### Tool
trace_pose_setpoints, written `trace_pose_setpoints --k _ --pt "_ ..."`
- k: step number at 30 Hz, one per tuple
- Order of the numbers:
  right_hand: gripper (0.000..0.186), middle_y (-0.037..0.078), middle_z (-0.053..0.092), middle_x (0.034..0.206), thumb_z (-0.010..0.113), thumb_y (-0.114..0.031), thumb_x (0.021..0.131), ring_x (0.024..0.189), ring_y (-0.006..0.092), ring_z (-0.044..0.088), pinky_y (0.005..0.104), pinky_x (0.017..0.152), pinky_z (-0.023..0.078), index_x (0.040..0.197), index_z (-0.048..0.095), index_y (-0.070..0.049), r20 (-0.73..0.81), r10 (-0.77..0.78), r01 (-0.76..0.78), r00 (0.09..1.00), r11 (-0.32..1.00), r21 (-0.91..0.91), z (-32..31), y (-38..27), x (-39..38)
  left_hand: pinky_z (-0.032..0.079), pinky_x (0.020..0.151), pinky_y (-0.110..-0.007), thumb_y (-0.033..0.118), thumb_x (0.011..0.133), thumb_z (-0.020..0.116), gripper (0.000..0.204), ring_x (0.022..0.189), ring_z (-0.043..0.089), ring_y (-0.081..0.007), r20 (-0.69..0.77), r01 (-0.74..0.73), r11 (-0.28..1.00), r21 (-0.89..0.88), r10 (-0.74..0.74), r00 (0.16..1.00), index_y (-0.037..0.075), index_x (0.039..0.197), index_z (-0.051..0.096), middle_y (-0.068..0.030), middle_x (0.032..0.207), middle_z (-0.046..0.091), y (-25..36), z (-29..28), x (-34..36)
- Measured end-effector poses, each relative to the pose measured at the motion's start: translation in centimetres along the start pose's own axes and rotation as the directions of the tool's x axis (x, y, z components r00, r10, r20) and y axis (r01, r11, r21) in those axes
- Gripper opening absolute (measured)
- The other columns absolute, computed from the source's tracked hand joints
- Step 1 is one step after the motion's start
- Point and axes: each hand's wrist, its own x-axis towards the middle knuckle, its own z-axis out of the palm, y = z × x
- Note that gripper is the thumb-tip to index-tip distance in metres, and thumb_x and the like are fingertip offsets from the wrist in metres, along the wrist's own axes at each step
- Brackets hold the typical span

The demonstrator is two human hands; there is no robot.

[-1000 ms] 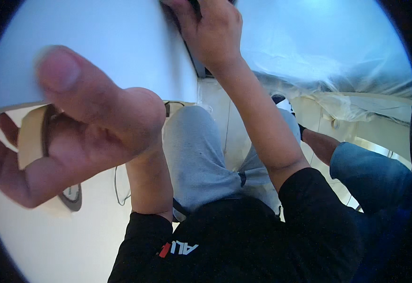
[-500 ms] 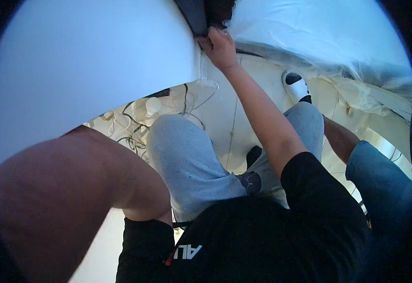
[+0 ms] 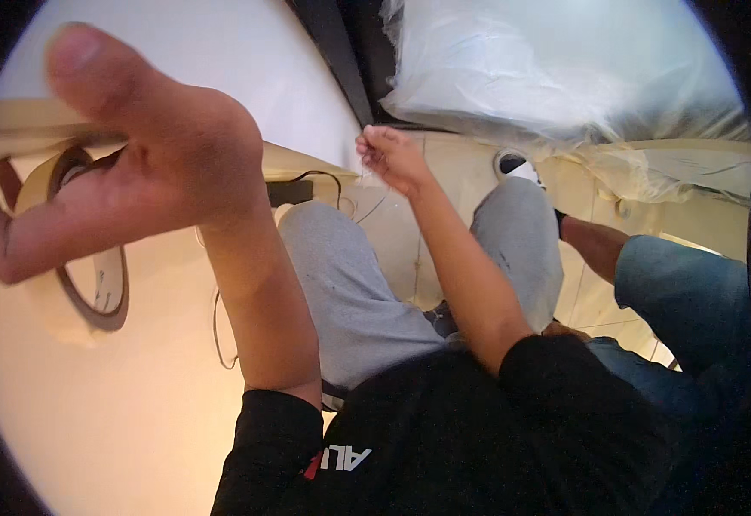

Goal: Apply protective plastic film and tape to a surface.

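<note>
My left hand (image 3: 190,159) is raised close to the camera at the upper left, its thumb stretched upward. Its other fingers are bent around a roll of tan masking tape (image 3: 116,291), whose open core faces me. My right hand (image 3: 397,162) is near the lower corner of a large white surface (image 3: 263,73), with its fingers curled together. Whatever its fingertips may pinch is too small to make out. Just beyond that hand runs a dark upright strip (image 3: 341,60).
Clear plastic sheeting (image 3: 547,69) drapes a bulky object at the upper right. A co-worker's bare leg (image 3: 594,245), in blue shorts, is at my right. A dark cable (image 3: 328,176) lies on the tiled floor (image 3: 410,232) beyond my knees.
My left hand, hidden behind the white surface before, has come up into view with the tape roll. My right hand has drawn back toward me from the dark strip.
</note>
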Motion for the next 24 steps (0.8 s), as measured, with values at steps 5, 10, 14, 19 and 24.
trace_pose_setpoints --k 5,10,14,19,24 --pt "0.012 0.002 0.071 0.095 0.064 -0.026 0.102 0.086 0.0153 0.064 0.0295 0.076 0.051 0.1 0.067 -0.015 0.517 -0.173 -0.16 0.838 0.829 0.537 3.7 -4.1 -9.8 0.059 0.078 -0.03 0.041 0.095 0.071 0.071 0.092 0.061 -0.0245 -0.2 -0.119 0.988 -0.095 0.098 0.975 -0.005 0.128 0.028 -0.019 0.109 0.043 3.2 1.7 2.5" --pt "0.024 -0.007 0.064 0.091 0.064 -0.045 0.098 0.08 0.0064 0.057 0.0281 0.077 0.041 0.094 0.065 -0.022 0.711 -0.287 -0.165 0.642 0.854 0.493 5.6 -7.4 -13.4 0.06 0.08 -0.032 0.039 0.095 0.071 0.067 0.097 0.059 -0.0264 -0.094 -0.107 0.991 0.077 0.114 0.989 -0.004 0.127 0.03 -0.0198 0.114 0.039 3.5 -0.5 3.3" --pt "0.021 0.0 0.07 0.102 0.06 -0.032 0.104 0.085 0.0124 0.059 0.0328 0.085 0.046 0.111 0.066 -0.013 0.709 -0.334 -0.205 0.621 0.805 0.558 6.2 -8.2 -14.0 0.059 0.082 -0.034 0.038 0.095 0.071 0.066 0.097 0.057 -0.0261 -0.064 -0.096 0.979 0.18 0.11 0.992 -0.003 0.126 0.03 -0.0194 0.115 0.038 4.2 -1.3 3.1" --pt "0.025 0.002 0.063 0.091 0.059 -0.008 0.102 0.084 0.0117 0.058 0.0297 0.082 0.047 0.126 0.06 -0.001 0.467 -0.258 0.02 0.846 0.889 0.457 4.4 -8.3 -11.3 0.057 0.079 -0.031 0.041 0.094 0.072 0.069 0.096 0.057 -0.0247 -0.047 -0.155 0.966 0.209 0.168 0.985 -0.004 0.126 0.031 -0.0178 0.113 0.039 2.4 -1.5 2.5" --pt "0.018 0.003 0.059 0.084 0.054 -0.002 0.1 0.073 0.0119 0.056 0.0306 0.075 0.05 0.117 0.061 0.003 0.153 -0.093 0.051 0.984 0.965 0.258 0.8 -6.1 -4.5 0.055 0.079 -0.026 0.041 0.093 0.074 0.07 0.096 0.057 -0.0229 -0.059 -0.183 0.982 0.035 0.185 0.981 -0.004 0.126 0.031 -0.0171 0.11 0.04 -0.5 -1.5 1.8"
